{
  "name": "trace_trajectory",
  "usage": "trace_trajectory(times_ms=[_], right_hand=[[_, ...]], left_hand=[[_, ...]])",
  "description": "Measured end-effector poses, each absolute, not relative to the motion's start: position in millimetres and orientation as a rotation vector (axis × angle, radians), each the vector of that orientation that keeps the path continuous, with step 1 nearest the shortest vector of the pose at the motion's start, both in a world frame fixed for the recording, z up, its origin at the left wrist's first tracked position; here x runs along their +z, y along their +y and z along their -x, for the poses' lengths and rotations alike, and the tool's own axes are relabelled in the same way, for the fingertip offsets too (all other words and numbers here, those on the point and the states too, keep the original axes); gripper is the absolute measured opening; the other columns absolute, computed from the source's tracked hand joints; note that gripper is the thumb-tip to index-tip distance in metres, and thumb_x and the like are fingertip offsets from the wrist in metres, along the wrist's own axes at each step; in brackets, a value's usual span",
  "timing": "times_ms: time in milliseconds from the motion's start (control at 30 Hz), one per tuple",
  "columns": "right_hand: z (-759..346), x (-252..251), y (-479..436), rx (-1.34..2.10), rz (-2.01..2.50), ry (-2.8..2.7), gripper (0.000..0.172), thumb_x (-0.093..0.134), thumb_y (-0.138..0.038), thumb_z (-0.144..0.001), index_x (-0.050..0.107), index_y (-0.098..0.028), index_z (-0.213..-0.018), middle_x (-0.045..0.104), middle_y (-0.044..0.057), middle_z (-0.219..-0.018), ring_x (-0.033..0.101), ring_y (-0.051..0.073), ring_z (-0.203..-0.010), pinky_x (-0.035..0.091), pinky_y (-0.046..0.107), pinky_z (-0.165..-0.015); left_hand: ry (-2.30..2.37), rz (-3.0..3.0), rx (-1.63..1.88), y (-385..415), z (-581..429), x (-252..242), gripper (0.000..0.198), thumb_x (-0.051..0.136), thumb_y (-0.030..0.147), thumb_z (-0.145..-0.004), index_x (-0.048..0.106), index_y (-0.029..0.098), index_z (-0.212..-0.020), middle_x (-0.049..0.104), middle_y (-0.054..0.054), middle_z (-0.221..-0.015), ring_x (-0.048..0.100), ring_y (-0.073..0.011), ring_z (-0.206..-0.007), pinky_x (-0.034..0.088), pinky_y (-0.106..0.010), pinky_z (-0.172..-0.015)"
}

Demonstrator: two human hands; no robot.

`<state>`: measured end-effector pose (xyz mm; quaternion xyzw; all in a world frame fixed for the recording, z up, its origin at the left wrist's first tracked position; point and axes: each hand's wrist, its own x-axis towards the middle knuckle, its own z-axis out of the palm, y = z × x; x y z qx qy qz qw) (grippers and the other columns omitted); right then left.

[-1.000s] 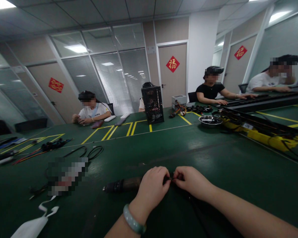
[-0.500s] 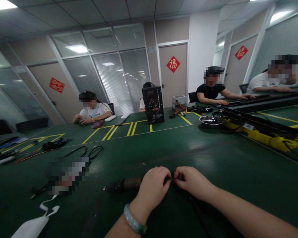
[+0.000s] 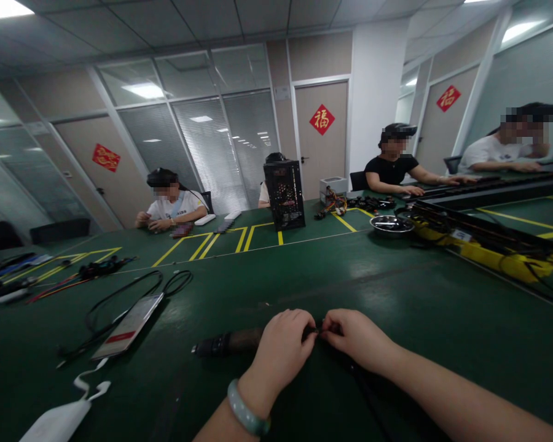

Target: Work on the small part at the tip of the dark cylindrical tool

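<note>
While left hand (image 3: pixel 283 344) and right hand (image 3: pixel 354 336) pinch thin black cable (image 3: pixel 321 328) between fingertips, dark cylindrical part (image 3: pixel 230 342) lies on green bench (image 3: pixel 396 288) just left of them, near front edge. Pale green bangle (image 3: pixel 247 407) circles left wrist. Phone (image 3: pixel 128 325) sits beside looped black cable (image 3: pixel 124 301) toward left; white strapped packet (image 3: pixel 58 423) at front-left corner.

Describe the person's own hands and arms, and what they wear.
The left hand and right hand are bare, without gloves, and neither forearm shows a sleeve. A smooth, rounded pale green bangle circles the left wrist; the right wrist shows no jewellery.
</note>
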<state>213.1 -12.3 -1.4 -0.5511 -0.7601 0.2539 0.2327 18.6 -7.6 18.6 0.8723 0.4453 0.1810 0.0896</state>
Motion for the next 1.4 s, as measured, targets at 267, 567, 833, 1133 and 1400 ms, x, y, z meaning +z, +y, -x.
trace_trajectory(times_ms=[267, 567, 833, 1133, 1400], right_hand=[[-212, 2, -13, 0.662, 1.501, -2.103, 0.008, 0.061, -0.024, -0.083, 0.069, -0.021, -0.083, 0.067, -0.001, -0.077, 0.061, 0.015, -0.070, 0.039, 0.021, -0.059], [-209, 1, -13, 0.667, 1.542, -2.074, 0.010, 0.066, -0.031, -0.083, 0.067, -0.022, -0.080, 0.066, -0.002, -0.074, 0.059, 0.015, -0.068, 0.037, 0.022, -0.056], [-202, 1, -17, 0.437, 1.476, -2.097, 0.006, 0.061, -0.023, -0.085, 0.062, -0.020, -0.080, 0.058, 0.003, -0.106, 0.059, 0.015, -0.084, 0.044, 0.024, -0.071], [-202, -3, -10, 0.291, 1.590, -2.151, 0.004, 0.056, -0.016, -0.085, 0.057, -0.019, -0.083, 0.058, 0.001, -0.088, 0.057, 0.014, -0.072, 0.038, 0.023, -0.062], [-336, 5, -18, 0.224, 2.095, -1.807, 0.017, 0.055, -0.034, -0.086, 0.062, -0.020, -0.079, 0.064, 0.007, -0.089, 0.061, 0.020, -0.073, 0.039, 0.028, -0.060]], left_hand=[[1.332, -2.569, 0.498, -8, -19, 18, 0.014, 0.058, 0.019, -0.085, 0.059, 0.023, -0.099, 0.063, -0.001, -0.098, 0.058, -0.0195, -0.093, 0.043, -0.033, -0.084], [1.307, -2.567, 0.538, -5, -17, 13, 0.010, 0.058, 0.017, -0.085, 0.058, 0.023, -0.093, 0.062, 0.001, -0.094, 0.057, -0.0191, -0.089, 0.043, -0.032, -0.081], [1.287, -2.603, 0.521, -6, -18, 14, 0.009, 0.059, 0.017, -0.086, 0.055, 0.022, -0.092, 0.061, 0.001, -0.093, 0.057, -0.0184, -0.088, 0.043, -0.031, -0.080], [1.197, -2.678, 0.771, -8, -15, 20, 0.032, 0.064, 0.020, -0.082, 0.053, 0.025, -0.112, 0.059, 0.000, -0.115, 0.053, -0.0209, -0.111, 0.033, -0.042, -0.107], [1.103, -2.674, 0.760, -8, -10, 21, 0.039, 0.056, 0.025, -0.090, 0.049, 0.031, -0.128, 0.051, 0.001, -0.135, 0.044, -0.0206, -0.128, 0.033, -0.045, -0.111]])
